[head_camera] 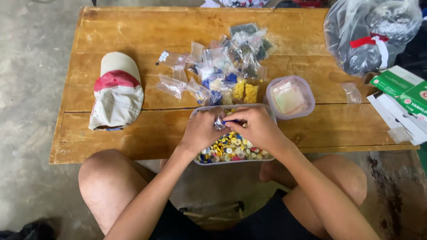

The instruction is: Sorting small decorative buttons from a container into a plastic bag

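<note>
You sit at a low wooden tabletop (133, 31), seen from above, with your bare knees at its near edge. Both hands meet over a clear plastic tub (262, 109) that stands at the near edge of the tabletop and is full of small round buttons (231, 149) in yellow, white, blue and red. Your left hand (202, 131) pinches a small clear plastic bag (219, 123) between its fingertips, its grip closed on the bag. Your right hand (258, 129) touches the same bag from the other side, fingers clenched around its edge and a small blue piece; you cannot tell exactly what that piece is.

Just beyond the tub lies a heap of small filled bags (227, 66), some holding blue, yellow or dark pieces. To the right of the heap, near the tub, stands a smaller round-cornered container (307, 91) holding a stack of empty clear bags. On the left of the tabletop, well apart from your hands, rests a white cap with a red band (116, 91). At the far right corner sits a large clear sack (369, 31), and near it green and white boxes (400, 89).
</note>
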